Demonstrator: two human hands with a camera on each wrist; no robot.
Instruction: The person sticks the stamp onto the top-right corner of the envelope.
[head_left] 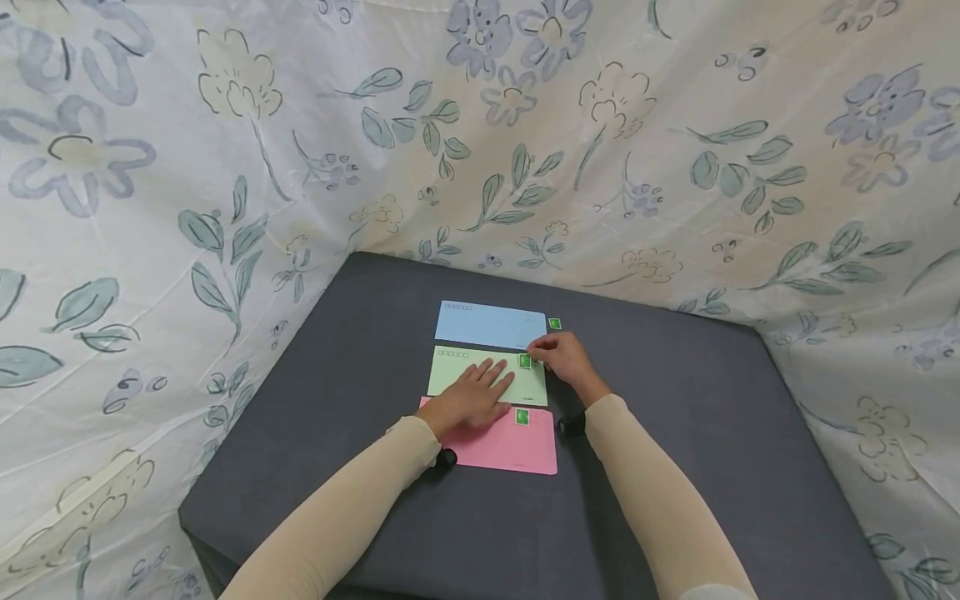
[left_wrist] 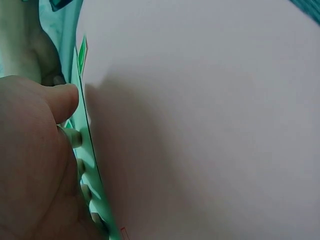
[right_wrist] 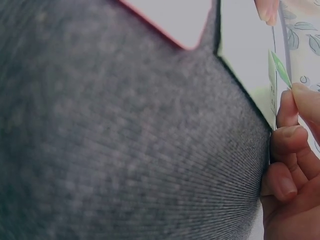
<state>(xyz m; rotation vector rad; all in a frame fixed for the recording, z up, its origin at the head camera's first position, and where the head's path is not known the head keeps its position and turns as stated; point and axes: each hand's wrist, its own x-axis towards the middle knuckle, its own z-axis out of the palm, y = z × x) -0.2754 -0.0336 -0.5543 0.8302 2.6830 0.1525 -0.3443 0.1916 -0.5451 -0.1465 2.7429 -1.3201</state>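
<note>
Jutting from right fingers (right_wrist: pixel 286 111) (edge pinched), green stamp (head_left: pixel 524 361).

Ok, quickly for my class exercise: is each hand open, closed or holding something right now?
Left hand: open, fingers spread on the green envelope.
Right hand: closed, pinching a green stamp between thumb and finger.

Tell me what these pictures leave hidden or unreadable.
- Head: the left hand and left sleeve cover part of the pink envelope.
- Head: the design on the pinched stamp is too small to tell.
- Left wrist: the green envelope shows nearly edge-on, partly behind the left hand; its face is unreadable.
- Right wrist: the right edge cuts off the right hand.
</note>
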